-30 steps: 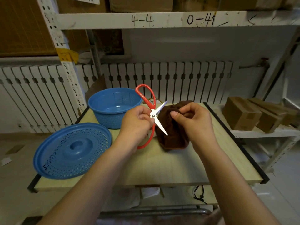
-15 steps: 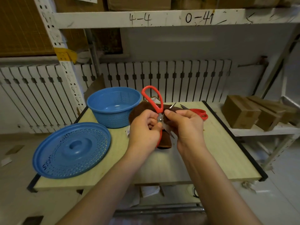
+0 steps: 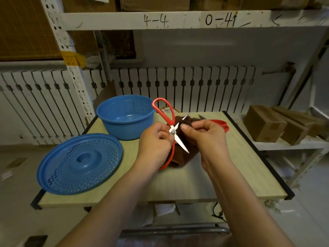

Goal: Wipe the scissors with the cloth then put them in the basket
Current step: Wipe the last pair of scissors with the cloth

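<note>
My left hand (image 3: 156, 139) grips red-handled scissors (image 3: 164, 113) near their pivot, blades spread apart above the wooden table (image 3: 231, 175). One handle loop stands up, the other curves down below my left hand. My right hand (image 3: 208, 138) holds a dark brown cloth (image 3: 185, 155) against the upper blade, thumb on the cloth near the pivot. The cloth hangs down to the table behind the lower blade. The blue basket (image 3: 124, 118) stands empty at the table's back left, left of the scissors.
A blue perforated lid (image 3: 80, 163) lies at the table's front left. A second pair of red scissors (image 3: 219, 123) lies behind my right hand. Cardboard boxes (image 3: 265, 123) sit on a shelf to the right. A white radiator runs behind.
The cloth under my right hand has slid along the blades and back toward the pivot. The lower blade is bare again. The scissors stay in my left hand.
</note>
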Demonstrator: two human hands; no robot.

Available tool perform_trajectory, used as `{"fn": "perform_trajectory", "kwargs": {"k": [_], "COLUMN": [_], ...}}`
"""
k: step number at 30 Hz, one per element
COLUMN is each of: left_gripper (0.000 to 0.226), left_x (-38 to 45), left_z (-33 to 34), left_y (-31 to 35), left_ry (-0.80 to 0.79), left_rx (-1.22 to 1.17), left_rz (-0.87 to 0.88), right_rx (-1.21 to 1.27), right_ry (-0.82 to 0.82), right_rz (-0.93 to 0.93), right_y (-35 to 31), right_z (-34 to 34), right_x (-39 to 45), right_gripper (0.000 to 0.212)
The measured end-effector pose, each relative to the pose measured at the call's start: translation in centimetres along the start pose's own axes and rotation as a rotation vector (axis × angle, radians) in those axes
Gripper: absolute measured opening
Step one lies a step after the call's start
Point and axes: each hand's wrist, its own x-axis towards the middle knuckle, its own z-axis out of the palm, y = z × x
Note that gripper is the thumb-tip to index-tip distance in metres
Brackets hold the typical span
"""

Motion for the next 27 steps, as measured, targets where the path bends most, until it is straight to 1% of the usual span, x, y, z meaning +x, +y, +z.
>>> {"fn": "perform_trajectory", "kwargs": {"k": [4,6,8,11,13,16,19,22,25,27], "left_gripper": [0.025,0.026,0.028,0.02,0.019,0.024,0.023,0.02,0.018,0.017], "left_x": [0.0,-0.1,-0.3,-0.2,-0.1,-0.3,-0.4,0.3,0.8,0.9], "left_z": [0.5,0.7,0.7,0.5,0.2,-0.7,-1.8,-2.1,-1.6,-1.4], "left_y": [-0.1,-0.1,0.0,0.1,0.2,-0.1,-0.5,-0.3,0.6,0.9], "left_ry": [0.049,0.048,0.023,-0.007,-0.027,-0.072,-0.073,-0.03,-0.048,-0.059], "left_rx": [0.137,0.192,0.196,0.191,0.172,0.167,0.055,-0.001,-0.018,-0.004], "left_rz": [0.081,0.12,0.132,0.154,0.155,0.117,0.014,-0.058,-0.07,-0.084], "right_rx": [0.031,0.082,0.158,0.286,0.305,0.348,0.358,0.281,0.214,0.146], "right_ry": [0.05,0.087,0.101,0.095,0.103,0.157,0.219,0.143,0.09,0.053], "right_rz": [-0.005,0.01,0.052,0.1,0.119,0.131,0.146,0.169,0.149,0.148], "right_y": [0.3,0.3,0.0,-0.3,-0.3,-0.6,-1.8,-1.9,-0.8,-0.2], "right_z": [0.9,1.2,1.2,1.0,1.1,0.2,-2.2,-2.8,-2.0,-1.4], "right_x": [-0.3,-0.3,-0.4,-0.3,-0.2,0.9,2.4,2.1,1.2,0.9], "right_gripper": [0.028,0.03,0.029,0.034,0.036,0.034,0.032,0.032,0.032,0.028]}}
